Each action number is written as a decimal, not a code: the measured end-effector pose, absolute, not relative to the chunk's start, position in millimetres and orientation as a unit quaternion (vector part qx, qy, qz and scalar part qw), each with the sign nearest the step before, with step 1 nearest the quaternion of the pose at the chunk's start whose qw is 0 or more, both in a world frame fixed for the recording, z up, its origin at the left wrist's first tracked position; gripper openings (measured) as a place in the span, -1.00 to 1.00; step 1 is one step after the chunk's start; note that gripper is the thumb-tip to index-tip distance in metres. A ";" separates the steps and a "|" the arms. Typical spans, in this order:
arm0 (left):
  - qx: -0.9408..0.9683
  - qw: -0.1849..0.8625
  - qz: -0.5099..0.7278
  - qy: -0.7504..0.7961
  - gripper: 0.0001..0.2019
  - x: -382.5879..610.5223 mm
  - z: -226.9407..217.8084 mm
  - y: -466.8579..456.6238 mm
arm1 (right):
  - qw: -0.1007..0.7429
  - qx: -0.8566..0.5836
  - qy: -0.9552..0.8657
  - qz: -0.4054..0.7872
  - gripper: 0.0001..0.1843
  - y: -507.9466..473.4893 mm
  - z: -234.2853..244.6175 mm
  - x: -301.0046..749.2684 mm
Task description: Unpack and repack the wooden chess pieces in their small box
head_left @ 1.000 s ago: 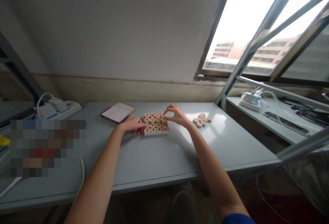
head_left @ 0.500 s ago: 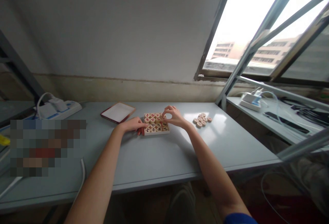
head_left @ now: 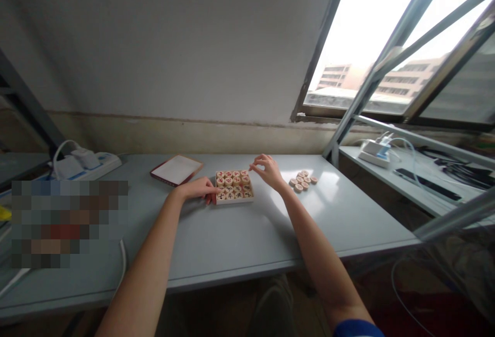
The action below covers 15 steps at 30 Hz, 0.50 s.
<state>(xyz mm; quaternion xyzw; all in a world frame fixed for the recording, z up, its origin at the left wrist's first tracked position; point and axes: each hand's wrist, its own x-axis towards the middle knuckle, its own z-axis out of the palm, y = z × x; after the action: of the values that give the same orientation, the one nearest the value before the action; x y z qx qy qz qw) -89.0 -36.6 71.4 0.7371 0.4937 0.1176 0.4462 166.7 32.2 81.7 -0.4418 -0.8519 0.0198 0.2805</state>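
A shallow open box [head_left: 235,201] of Chinese chess pieces [head_left: 229,181] sits on the desk in front of me. The round wooden pieces stand in rows, with red characters at the back and dark ones at the front. My left hand [head_left: 196,187] grips the box's left side, thumb over the edge. Just off the back right corner hovers my right hand [head_left: 269,171], its fingers a little apart and nothing visible in them. Several loose pieces [head_left: 303,180] lie in a cluster to the right of this hand.
The box lid [head_left: 177,170] lies inside up behind my left hand. A power strip [head_left: 102,164] with plugs is at the back left; another power strip [head_left: 375,152] and a black bar [head_left: 427,185] are on the right-hand desk. A metal post [head_left: 335,156] stands at the desk's back right corner.
My right hand has lifted off the pieces at the box's right side and drawn slightly right, uncovering the back right piece. My left hand stays on the box.
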 end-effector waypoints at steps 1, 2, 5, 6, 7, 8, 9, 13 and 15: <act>0.738 0.445 0.118 0.493 -0.48 -90.1 69.6 -35.5 | 0.282 -0.496 -0.821 -0.008 -0.68 34.4 83.0 173.3; 0.739 0.445 0.120 0.492 -0.49 -90.9 68.1 -34.6 | 0.277 -0.556 -0.783 -0.036 -0.69 36.6 83.5 181.0; 0.737 0.457 0.131 0.481 -0.53 -91.3 65.6 -33.5 | 0.215 -0.717 -0.657 -0.088 -0.59 44.5 78.9 207.5; 0.736 0.462 0.134 0.477 -0.54 -90.9 65.7 -33.6 | 0.191 -0.756 -0.620 -0.093 -0.51 47.6 75.6 216.8; 0.734 0.467 0.136 0.474 -0.56 -90.3 66.2 -33.9 | 0.171 -0.787 -0.585 -0.093 -0.44 50.8 71.8 225.9; 0.732 0.471 0.137 0.473 -0.57 -89.6 67.0 -34.5 | 0.157 -0.811 -0.558 -0.083 -0.40 53.9 67.5 234.7; 0.731 0.471 0.137 0.474 -0.58 -88.7 68.2 -35.2 | 0.148 -0.827 -0.538 -0.064 -0.38 56.9 63.2 242.8; 0.728 0.454 0.139 0.495 -0.60 -84.5 73.0 -37.8 | 0.150 -0.829 -0.538 0.017 -0.50 65.4 47.7 260.8; 0.725 0.442 0.150 0.507 -0.60 -82.1 72.8 -37.4 | 0.169 -0.792 -0.587 0.019 -0.58 68.7 42.4 257.6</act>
<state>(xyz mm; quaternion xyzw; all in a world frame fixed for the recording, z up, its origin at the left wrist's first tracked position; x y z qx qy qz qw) -82.1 -37.4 72.8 0.7246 0.5072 0.1503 0.4418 257.6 68.7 42.4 -0.7917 -0.5868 0.0190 0.1690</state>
